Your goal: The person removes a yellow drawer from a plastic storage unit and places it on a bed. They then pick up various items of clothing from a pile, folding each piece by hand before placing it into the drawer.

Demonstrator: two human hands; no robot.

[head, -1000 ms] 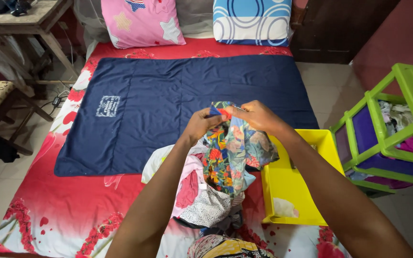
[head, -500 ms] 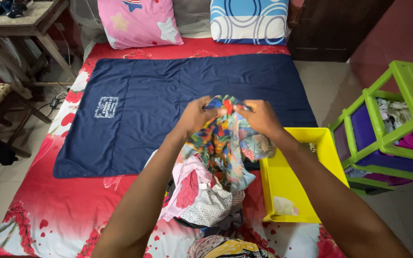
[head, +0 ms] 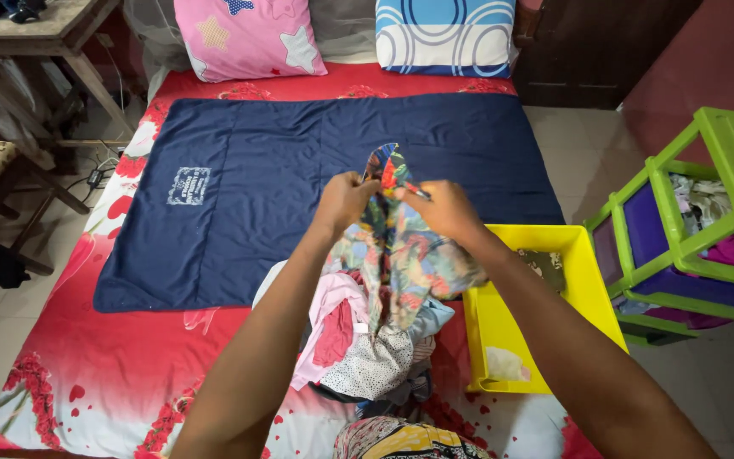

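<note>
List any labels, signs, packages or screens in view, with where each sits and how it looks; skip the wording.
Printed patch: on the left part of the navy blanket spread on the bed; roughly square, pale white-grey print on dark blue.
No packages, signs or screens can be made out.

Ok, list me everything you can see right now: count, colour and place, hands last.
patterned garment: one, multicoloured floral, held up over the bed
clothes pile: one heap, pink, white and grey, near bed edge
blanket: one, navy, spread flat on bed
bedsheet: one, red floral
pillows: two, pink with stars, blue and white, at the head of the bed
yellow bin: one, on the bed's right side
drawer rack: one, green and purple, holding clothes, right of bed
wooden table: one, top left
left hand: gripping garment
right hand: gripping garment
</note>
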